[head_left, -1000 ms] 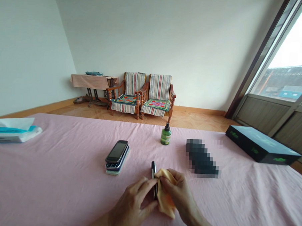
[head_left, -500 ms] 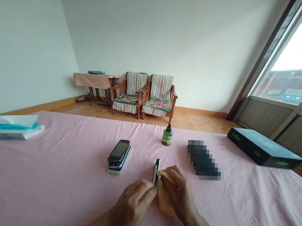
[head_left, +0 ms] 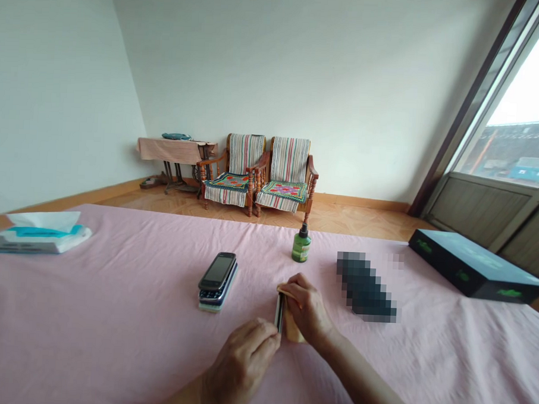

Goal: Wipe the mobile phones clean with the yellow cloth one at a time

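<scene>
A mobile phone, slim and dark with a silvery edge, is seen nearly edge-on above the pink cloth. The fingers of my left hand pinch its near end. My right hand is closed on a yellow cloth, which it presses over the phone's far end. The phone's faces are mostly hidden. To the left lies a stack of phones, a dark touchscreen one on top. A green bottle with a black pump top stands upright beyond my hands.
A pink sheet covers the surface. A tissue pack lies at the left, a black box at the right. A dark pixelated object is right of my hands. Two wooden armchairs stand by the far wall.
My right hand has slid the yellow cloth forward to the phone's far end, covering its tip. My left hand still grips the near end. The view has shifted slightly.
</scene>
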Tool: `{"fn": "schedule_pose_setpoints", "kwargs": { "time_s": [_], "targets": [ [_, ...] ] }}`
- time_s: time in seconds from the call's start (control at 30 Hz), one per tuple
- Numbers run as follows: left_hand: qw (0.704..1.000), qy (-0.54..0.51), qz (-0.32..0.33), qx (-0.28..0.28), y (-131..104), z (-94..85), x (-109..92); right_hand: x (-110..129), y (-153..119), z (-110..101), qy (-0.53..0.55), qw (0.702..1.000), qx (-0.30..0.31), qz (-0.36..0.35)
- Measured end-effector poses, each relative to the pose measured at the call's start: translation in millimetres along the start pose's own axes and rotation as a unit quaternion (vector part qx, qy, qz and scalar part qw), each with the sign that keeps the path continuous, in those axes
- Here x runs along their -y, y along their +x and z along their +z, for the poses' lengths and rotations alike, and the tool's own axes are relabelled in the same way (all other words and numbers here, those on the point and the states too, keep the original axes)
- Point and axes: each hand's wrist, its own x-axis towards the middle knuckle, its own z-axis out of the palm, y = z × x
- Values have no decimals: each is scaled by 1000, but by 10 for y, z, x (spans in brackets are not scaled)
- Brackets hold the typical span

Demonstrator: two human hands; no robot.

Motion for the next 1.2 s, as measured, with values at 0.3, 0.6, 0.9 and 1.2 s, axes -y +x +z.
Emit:
{"fn": "schedule_pose_setpoints", "kwargs": {
  "time_s": [0.3, 0.6, 0.9, 1.2],
  "targets": [
    [999, -34, -8, 7, 58, -39, -16, 378, -381, 46, 28, 999, 16, 35],
    [1000, -14, 14, 20, 16, 17, 27, 79, 105, 7, -48, 998, -6, 51],
    [997, -22, 43, 57, 5, 73, -32, 16, -235, -11, -44, 997, -1, 70],
    [990, -29, -119, 71, 76, -50, 13, 125, -237, -71, 63, 981, -50, 178]
  ]
}}
